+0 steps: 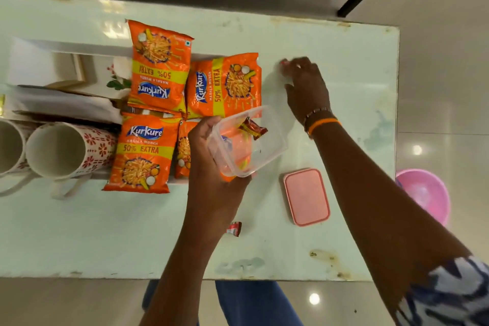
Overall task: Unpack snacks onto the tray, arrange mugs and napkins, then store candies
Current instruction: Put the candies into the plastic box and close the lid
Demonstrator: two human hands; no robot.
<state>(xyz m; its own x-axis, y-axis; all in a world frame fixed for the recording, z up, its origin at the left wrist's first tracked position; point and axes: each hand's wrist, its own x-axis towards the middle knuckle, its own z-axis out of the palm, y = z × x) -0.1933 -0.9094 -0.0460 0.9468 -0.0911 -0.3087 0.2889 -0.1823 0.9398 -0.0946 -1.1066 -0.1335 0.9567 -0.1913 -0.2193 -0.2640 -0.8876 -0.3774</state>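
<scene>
1. A pale, glossy worktop with scuffed, stained edges stands on a light tiled floor; a pink basin sits on the floor off its right edge.
2. Nearest on the worktop, a small red-wrapped candy lies alone beside the left forearm.
3. Just right of it lies a pink lid, flat and apart from everything else.
4. The left hand holds a clear plastic box tilted above the worktop, fingers wrapped around its near-left side. One red-and-yellow wrapped candy lies inside.
5. Behind and left of the box, four orange snack packets lie on a white tray, two near and two far, overlapping.
6. At the tray's left, two white mugs with red flower prints lie on their sides, mouths toward the camera, with white napkins behind them.
7. Farthest, the right hand reaches over the bare worktop right of the packets, fingertips pinched on a small reddish thing; it is blurred, so whether it is a candy cannot be told.
</scene>
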